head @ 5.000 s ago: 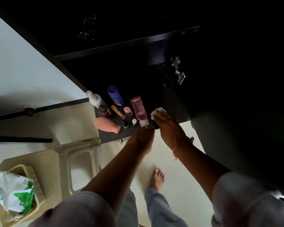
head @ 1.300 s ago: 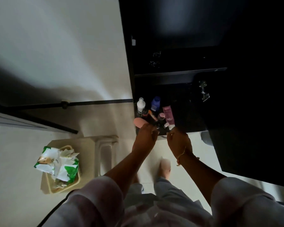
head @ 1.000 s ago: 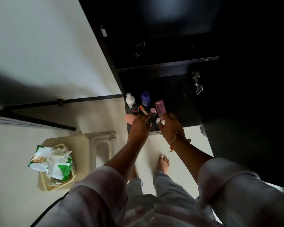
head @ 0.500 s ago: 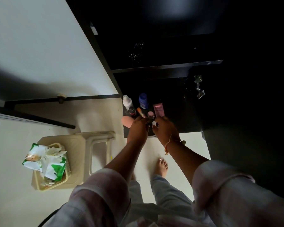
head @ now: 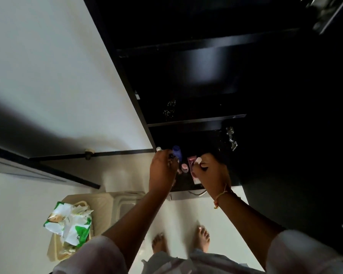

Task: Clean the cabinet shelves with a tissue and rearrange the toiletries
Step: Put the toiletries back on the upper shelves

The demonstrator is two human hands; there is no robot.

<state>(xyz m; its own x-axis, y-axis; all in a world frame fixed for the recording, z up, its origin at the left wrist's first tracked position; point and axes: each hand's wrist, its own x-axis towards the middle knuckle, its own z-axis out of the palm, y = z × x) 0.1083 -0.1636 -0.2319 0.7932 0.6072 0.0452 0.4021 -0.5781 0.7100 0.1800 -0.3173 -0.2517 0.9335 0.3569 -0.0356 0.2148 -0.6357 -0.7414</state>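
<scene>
Two bare feet on the pale floor, then both hands up at the low dark shelf. Left hand has moved off the front edge into the bottles, curled by the blue bottle, can't tell if it's gripping. Right hand is pinching the white tissue near the pink tube. Looks like wiping's mostly over and rearranging has started. Upper shelves are too dark to make out.
</scene>
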